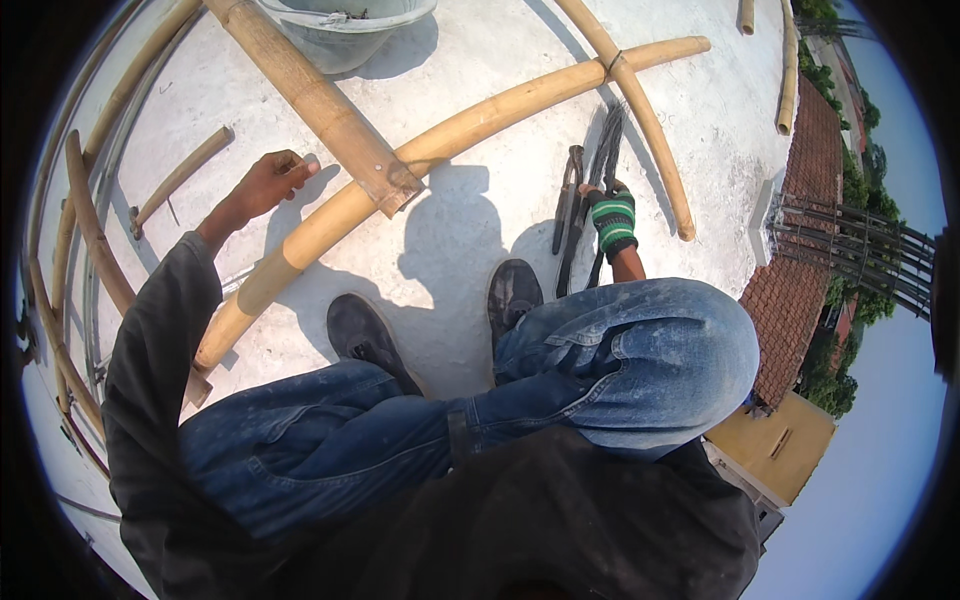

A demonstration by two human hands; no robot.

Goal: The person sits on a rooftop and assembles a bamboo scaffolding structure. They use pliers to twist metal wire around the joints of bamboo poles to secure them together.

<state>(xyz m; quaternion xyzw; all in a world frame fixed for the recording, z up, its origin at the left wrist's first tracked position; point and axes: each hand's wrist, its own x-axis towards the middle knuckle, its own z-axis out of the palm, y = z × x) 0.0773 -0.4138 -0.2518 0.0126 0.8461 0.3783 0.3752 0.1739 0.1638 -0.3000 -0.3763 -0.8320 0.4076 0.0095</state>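
Observation:
My left hand [268,183] is bare and hovers above the white floor, left of a wide split-bamboo piece [318,108]. Its thumb and fingers are pinched together; whatever lies between them is too small to make out. On the right, my right hand [613,220] wears a green, black and white striped knit glove with bare fingertips. Those fingers close around a bundle of thin black wire [607,150] lying on the floor. Just left of it lies a dark long-handled tool [563,210] that looks like pincers. A long bamboo pole [480,118] runs diagonally beneath the split piece.
Another bamboo pole [643,110] crosses the long one at a tied joint. A hammer [180,182] and more bamboo [95,225] lie at left. A clear plastic tub [345,38] stands at the top. Beyond the right-hand edge are rebar rods [860,250] and a tiled roof [785,320].

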